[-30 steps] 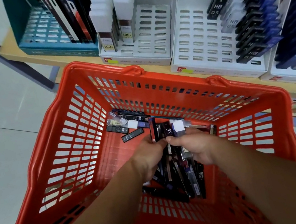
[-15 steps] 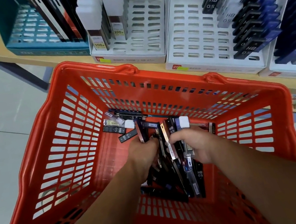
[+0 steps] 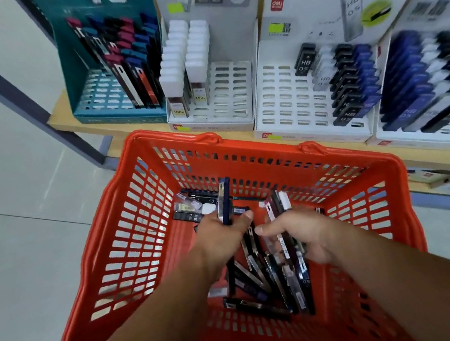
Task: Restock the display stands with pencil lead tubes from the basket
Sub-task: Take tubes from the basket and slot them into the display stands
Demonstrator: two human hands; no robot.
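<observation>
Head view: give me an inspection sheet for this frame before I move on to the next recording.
Surface: wooden shelf carrying display stands, several with empty slots.
Job's things: red basket with loose tubes on its bottom.
Clutter: nothing seen.
Grips: left hand holds one blue tube; right hand holds a bundle of tubes.
Cables: nothing seen.
Surroundings: pale floor, dark post.

Dark lead tubes (image 3: 267, 278) heaped in orange basket (image 3: 129, 244) before slotted display stands (image 3: 288, 95)
</observation>
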